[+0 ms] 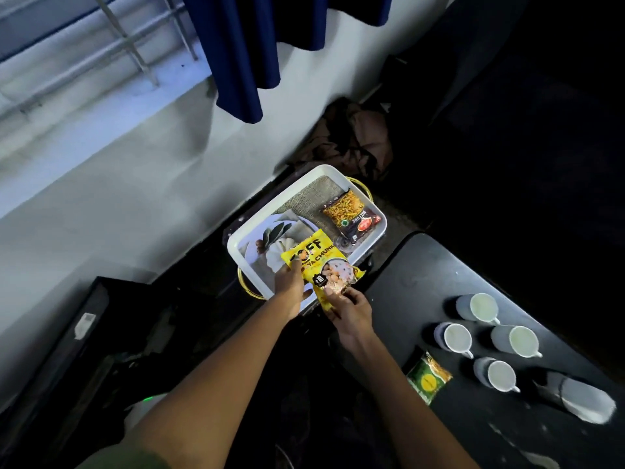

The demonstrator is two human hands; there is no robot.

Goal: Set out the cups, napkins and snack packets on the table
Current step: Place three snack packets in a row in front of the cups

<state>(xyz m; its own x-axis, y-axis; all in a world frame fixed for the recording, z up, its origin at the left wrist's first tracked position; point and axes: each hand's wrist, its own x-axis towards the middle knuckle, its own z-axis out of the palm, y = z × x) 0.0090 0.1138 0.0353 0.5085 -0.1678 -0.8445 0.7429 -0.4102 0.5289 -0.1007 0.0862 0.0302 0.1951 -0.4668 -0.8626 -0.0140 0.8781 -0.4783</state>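
Observation:
A white tray (257,225) stands by the wall. Over its near end both hands hold a yellow snack packet (318,257): my left hand (291,286) grips its left edge, my right hand (348,309) pinches its lower end. A red and orange snack packet (351,214) lies in the tray's far right corner, and a clear glass (343,243) shows beside it. On the black table (422,265) at the right stand several white cups (456,338), a green snack packet (427,377) and a white folded napkin (588,401).
A blue curtain (243,52) hangs above the tray, beside a barred window (84,52). Brown cloth (351,137) is bundled behind the tray. Black equipment (88,326) sits low at the left. The right side of the room is dark.

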